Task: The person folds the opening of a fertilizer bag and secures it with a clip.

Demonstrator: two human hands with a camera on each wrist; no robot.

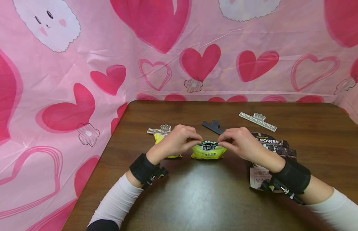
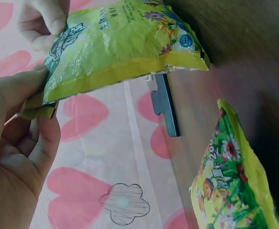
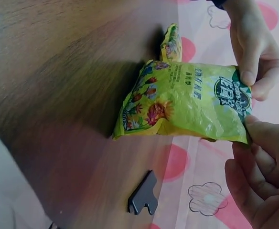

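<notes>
**Two hands pinch one yellow-green packet**

Nearest, two forearms in white sleeves with black wrist straps come in over the brown table point(image 1: 196, 195). Both hands meet at the middle: the left hand point(image 1: 176, 141) and the right hand point(image 1: 239, 142) each pinch the top edge of a yellow-green snack packet point(image 1: 208, 150) between thumb and curled fingers, holding it upright with its bottom on the table. The packet looks sealed; its contents cannot be seen.

Counted: two yellow-green packets, the second packet point(image 1: 161, 141) lying just beside and partly behind the left hand; one dark printed bag point(image 1: 268, 150) lying flat under the right wrist. Farther back lie three clips: a black clip point(image 1: 213, 126) just behind the hands, a pale clip point(image 1: 159, 130) on the second packet's top, and another pale clip point(image 1: 257, 121) well apart at the right.
</notes>
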